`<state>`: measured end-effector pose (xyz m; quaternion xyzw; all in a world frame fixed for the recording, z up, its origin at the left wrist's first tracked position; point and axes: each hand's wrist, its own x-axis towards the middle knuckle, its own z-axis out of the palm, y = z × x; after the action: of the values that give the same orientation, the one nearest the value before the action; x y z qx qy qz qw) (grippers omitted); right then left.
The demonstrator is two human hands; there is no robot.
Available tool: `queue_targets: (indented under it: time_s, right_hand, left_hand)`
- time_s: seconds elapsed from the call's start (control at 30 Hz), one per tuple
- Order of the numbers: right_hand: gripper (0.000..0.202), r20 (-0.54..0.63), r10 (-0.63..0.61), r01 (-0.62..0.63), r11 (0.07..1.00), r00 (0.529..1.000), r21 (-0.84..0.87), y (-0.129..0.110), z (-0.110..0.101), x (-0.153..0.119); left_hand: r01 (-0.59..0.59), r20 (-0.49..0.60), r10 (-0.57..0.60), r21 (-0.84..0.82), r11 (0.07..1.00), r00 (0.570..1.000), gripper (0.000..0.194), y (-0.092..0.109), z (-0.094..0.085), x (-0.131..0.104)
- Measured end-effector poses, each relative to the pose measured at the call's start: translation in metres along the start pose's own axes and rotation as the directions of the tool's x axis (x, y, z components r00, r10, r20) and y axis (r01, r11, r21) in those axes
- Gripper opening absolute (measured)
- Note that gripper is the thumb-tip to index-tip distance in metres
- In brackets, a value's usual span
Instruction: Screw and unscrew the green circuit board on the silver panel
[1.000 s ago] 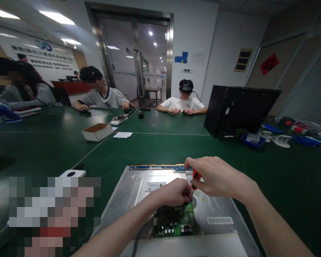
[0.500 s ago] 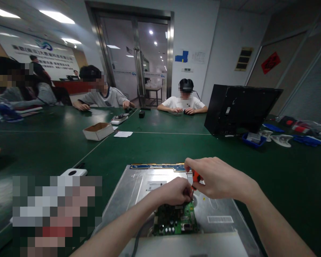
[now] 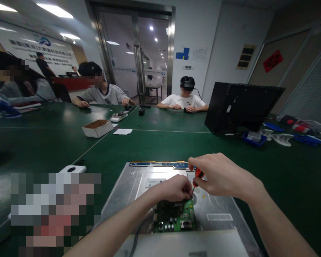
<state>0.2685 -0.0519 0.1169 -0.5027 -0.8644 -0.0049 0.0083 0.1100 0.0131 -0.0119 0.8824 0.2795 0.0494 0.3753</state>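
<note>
A silver metal display panel (image 3: 220, 205) lies in front of me, bearing a green circuit board (image 3: 173, 217). My right hand (image 3: 216, 175) grips a screwdriver (image 3: 199, 174) with a red and black handle. Its thin shaft slants down to the board's upper right corner. Beside the tip, my left hand (image 3: 178, 187) has its fingers pinched together at that corner; what they hold, if anything, is hidden. A dark cable (image 3: 136, 235) runs from the left side of the board. Along the panel's far edge runs a narrow blue circuit strip (image 3: 155, 164).
On the green table (image 3: 160, 146) stand an open white box (image 3: 97, 130) and a black monitor housing (image 3: 243, 107). A blue tray (image 3: 254, 138) with parts lies by the housing. A white device (image 3: 73, 169) is at left. Several people sit around the table.
My right hand has shifted slightly right and up, and the screwdriver handle leans further right. My left hand stays at the board's corner. The view has tilted a little.
</note>
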Motion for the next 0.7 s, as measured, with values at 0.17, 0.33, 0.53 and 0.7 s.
queue_targets:
  time_s: [0.17, 0.33, 0.53, 0.7]
  right_hand:
    - [0.021, 0.000, 0.043, -0.043, 0.998, 0.999, -0.046, -0.0022, 0.0005, 0.0025]
    - [0.016, 0.002, 0.002, -0.002, 0.999, 1.000, -0.048, -0.0044, -0.0001, 0.0031]
    - [0.031, 0.025, -0.030, 0.028, 0.997, 0.999, 0.078, -0.0025, -0.0035, -0.0021]
    - [0.022, 0.000, 0.093, -0.093, 0.993, 0.996, -0.077, -0.0079, -0.0019, 0.0038]
  left_hand:
    - [-0.009, -0.009, 0.009, -0.061, 0.998, 1.000, 0.017, -0.0001, 0.0003, -0.0014]
    - [0.004, 0.007, -0.003, -0.024, 1.000, 1.000, 0.016, -0.0014, -0.0001, 0.0000]
    - [-0.020, -0.023, 0.022, 0.057, 0.998, 1.000, 0.012, -0.0012, -0.0025, -0.0011]
    - [-0.033, -0.041, 0.034, 0.028, 0.999, 0.999, 0.014, 0.0005, -0.0021, -0.0023]
